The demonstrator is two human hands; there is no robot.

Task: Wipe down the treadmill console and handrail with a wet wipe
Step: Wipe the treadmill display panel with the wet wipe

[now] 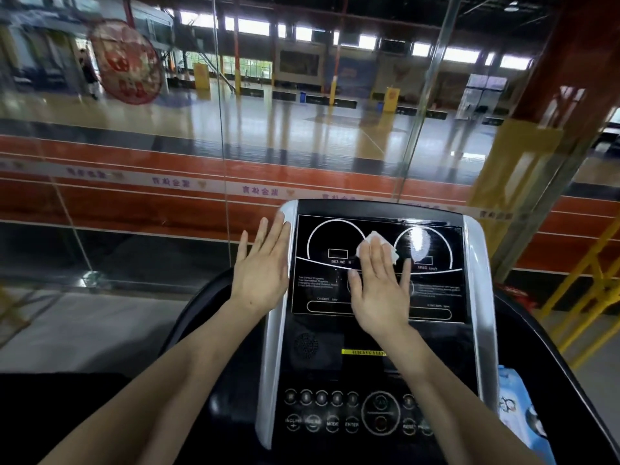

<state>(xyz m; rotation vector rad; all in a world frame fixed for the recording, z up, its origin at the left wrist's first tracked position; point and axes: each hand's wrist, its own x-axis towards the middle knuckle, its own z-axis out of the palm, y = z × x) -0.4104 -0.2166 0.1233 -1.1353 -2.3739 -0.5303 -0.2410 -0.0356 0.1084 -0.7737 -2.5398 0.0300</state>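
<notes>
The treadmill console (375,333) fills the lower middle, a black glossy display panel with silver side trim and a button field lower down. My right hand (380,286) lies flat on the display with straight fingers and presses a white wet wipe (377,241) against the panel between the two dial outlines. My left hand (261,270) is flat too, fingers straight, resting against the console's left silver edge (288,250). A black curved handrail (198,313) runs down on the left below that hand; another (550,347) shows on the right.
A blue and white wet wipe pack (518,411) sits at the console's right side. A glass wall (221,162) stands just beyond the treadmill, with a sports hall behind it. Yellow metal railing (583,290) is at the right.
</notes>
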